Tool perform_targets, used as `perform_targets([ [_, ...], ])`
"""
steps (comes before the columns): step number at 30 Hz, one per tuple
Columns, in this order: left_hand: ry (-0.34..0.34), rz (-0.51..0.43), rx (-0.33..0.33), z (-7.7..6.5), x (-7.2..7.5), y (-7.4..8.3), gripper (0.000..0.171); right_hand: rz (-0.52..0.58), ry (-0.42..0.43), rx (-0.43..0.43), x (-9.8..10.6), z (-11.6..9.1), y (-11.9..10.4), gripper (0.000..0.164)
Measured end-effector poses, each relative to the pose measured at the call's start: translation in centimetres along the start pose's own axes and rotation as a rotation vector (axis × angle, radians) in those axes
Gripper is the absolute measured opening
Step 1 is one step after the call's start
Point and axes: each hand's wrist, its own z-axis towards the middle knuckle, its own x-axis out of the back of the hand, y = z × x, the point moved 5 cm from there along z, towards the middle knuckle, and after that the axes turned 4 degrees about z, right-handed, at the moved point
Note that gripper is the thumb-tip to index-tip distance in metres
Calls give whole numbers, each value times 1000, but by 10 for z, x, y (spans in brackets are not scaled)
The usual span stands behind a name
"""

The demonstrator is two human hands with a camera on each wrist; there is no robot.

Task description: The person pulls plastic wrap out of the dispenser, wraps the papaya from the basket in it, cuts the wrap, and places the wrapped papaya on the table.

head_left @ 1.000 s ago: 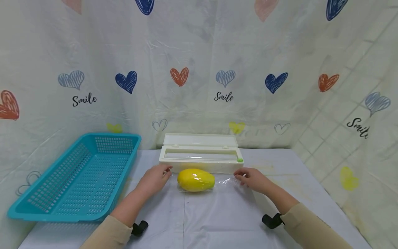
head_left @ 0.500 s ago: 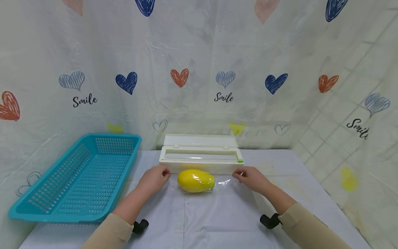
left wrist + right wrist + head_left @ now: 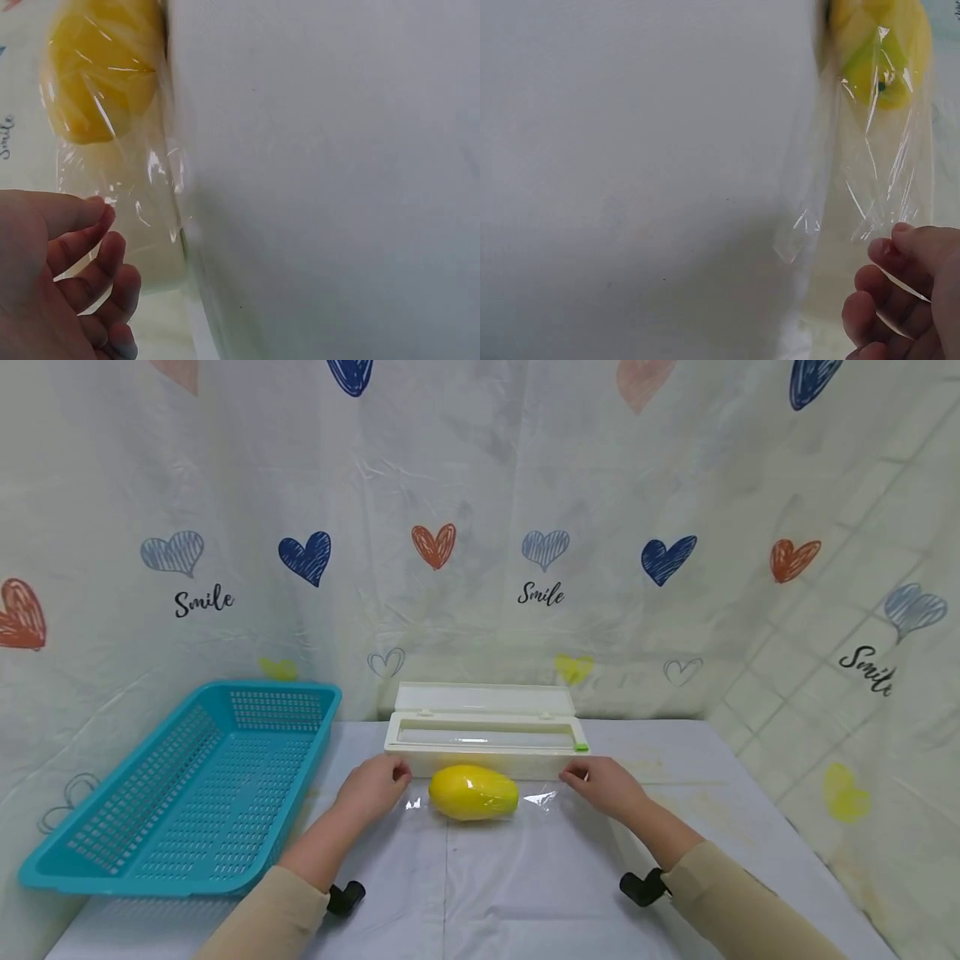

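A yellow papaya-like fruit [image 3: 472, 792] with a greenish right end lies on the white cloth, wrapped in clear plastic film [image 3: 542, 799]. Loose film stretches out from both ends of it. My left hand [image 3: 373, 790] pinches the film's left end between thumb and index finger, as the left wrist view shows close up. On the other side, my right hand [image 3: 604, 785] pinches the right end, its remaining fingers curled below. Right behind the fruit stands a white film dispenser box [image 3: 540, 767] with its lid [image 3: 483, 698] raised.
A turquoise perforated plastic basket [image 3: 202, 806] stands on the table's left side. Behind the white-covered table [image 3: 525, 893] hangs a pale curtain [image 3: 480, 468] printed with hearts. The dispenser carries a small green slider [image 3: 581, 747] at its right end.
Thumb and fingertips of both hands have come together on the film ends. The right hand has shifted slightly left and up. Fruit, dispenser and basket stay in place.
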Motion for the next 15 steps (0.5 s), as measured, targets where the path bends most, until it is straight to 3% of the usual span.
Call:
perform_targets([
  [8,-53,-24,4,1,-6,-1,5,-50,-42,-32,-9,1,-1,9],
  [15,-108,-161,39,-4,-4,-14,24,-49,-40,-66,-9,1,1,8],
])
